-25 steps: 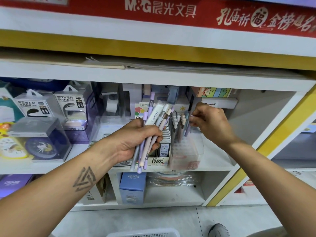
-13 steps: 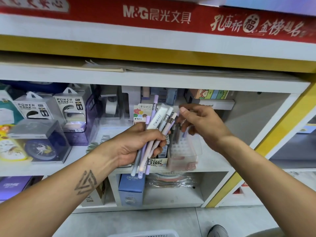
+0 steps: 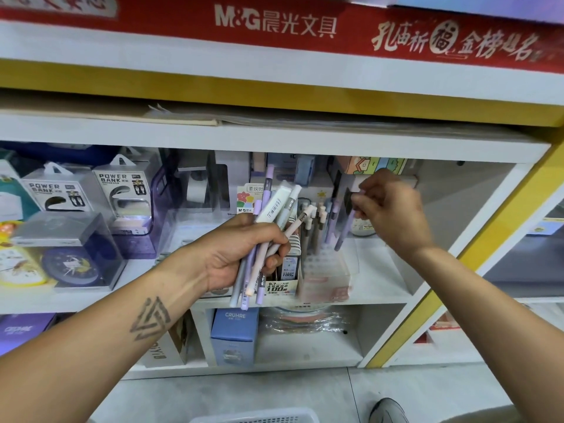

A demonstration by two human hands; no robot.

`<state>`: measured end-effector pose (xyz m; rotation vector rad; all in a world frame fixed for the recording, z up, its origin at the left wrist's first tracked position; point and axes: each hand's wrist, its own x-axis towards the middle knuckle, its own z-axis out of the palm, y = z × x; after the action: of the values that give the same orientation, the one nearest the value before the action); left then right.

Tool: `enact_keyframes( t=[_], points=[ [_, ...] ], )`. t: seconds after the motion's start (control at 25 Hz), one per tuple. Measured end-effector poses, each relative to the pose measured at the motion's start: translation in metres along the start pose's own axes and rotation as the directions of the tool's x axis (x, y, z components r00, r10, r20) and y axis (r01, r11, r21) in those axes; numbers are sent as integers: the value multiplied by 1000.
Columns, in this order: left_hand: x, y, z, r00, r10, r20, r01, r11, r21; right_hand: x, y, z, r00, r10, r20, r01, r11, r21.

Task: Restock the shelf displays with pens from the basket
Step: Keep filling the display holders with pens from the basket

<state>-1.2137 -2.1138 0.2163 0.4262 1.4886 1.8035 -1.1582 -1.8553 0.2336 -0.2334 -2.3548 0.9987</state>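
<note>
My left hand [image 3: 244, 251] grips a bundle of pens [image 3: 276, 215] in pale purple, white, grey and peach, tips fanned up and to the right, in front of the middle shelf. My right hand [image 3: 390, 209] pinches the top of a single purple pen [image 3: 344, 232], which hangs tip-down over the right side of a clear pen display stand [image 3: 326, 270] on the shelf. Several pens [image 3: 317, 221] stand upright in that stand. The white basket [image 3: 259, 418] shows only its rim at the bottom edge.
A lead-refill box [image 3: 282, 285] stands left of the display. Power bank packs [image 3: 122, 196] and a boxed clock [image 3: 70, 254] fill the shelf's left side. A blue box [image 3: 233, 337] sits on the lower shelf. A yellow post [image 3: 476, 270] borders the right.
My right hand drew a purple pen from the bundle in my left hand and carried it right, over the display stand. My left hand stayed nearly still with the bundle.
</note>
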Motion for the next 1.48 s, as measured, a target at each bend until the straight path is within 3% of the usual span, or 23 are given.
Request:
enact_keyframes(
  t=[0.08, 0.16, 0.64, 0.72, 0.84, 0.88, 0.92, 1.0, 1.08, 1.2, 1.28, 1.36, 1.44, 1.48],
  points=[
    [0, 0, 0, 1000, -1, -11, 0, 1000, -8, -7, 3, 7, 989, -135, 68, 145, 973, -177],
    [0, -1, 2, 1000, 2, -17, -2, 1000, -3, -8, 7, 11, 975, -199, 98, 216, 954, -210],
    [0, -2, 1, 1000, 14, -5, -14, 1000, 2, -4, 18, 22, 933, -283, 220, 317, 939, -136],
    [1, -2, 1, 1000, 15, -6, -15, 1000, 2, -2, 20, 22, 939, -288, 189, 327, 918, -224],
    [0, -2, 3, 1000, 21, 4, -21, 1000, -14, -1, 15, 20, 923, -297, 244, 381, 793, -476],
    [-1, -1, 3, 1000, 25, 10, -25, 1000, -16, -2, 11, 20, 933, -269, 239, 355, 802, -481],
    [-1, -1, 3, 1000, 26, 14, -26, 1000, -15, -2, 4, 19, 954, -214, 211, 285, 866, -412],
    [-1, -2, 2, 1000, 21, 20, -21, 1000, -11, -4, -11, 17, 976, -7, 218, 11, 1000, -19],
    [-1, -3, 3, 999, 20, 36, -20, 1000, -5, -10, -26, 18, 914, 95, 395, -242, 907, 343],
    [-1, -5, 5, 999, 17, 47, -17, 1000, 0, -17, -36, 22, 857, 85, 508, -389, 755, 529],
    [1, -5, 5, 999, 8, 50, -6, 999, -38, -15, -34, 19, 886, 150, 438, -412, 687, 599],
    [2, -5, 3, 999, -4, 32, 7, 997, -73, -8, -26, 9, 927, 268, 263, -375, 691, 618],
    [2, -4, 1, 1000, -10, 9, 11, 998, -64, -2, -15, -2, 966, 255, 48, -250, 861, 442],
    [2, -4, 0, 1000, -13, 9, 13, 998, -54, -2, -11, -4, 986, 165, -14, -155, 953, 261]
  ],
)
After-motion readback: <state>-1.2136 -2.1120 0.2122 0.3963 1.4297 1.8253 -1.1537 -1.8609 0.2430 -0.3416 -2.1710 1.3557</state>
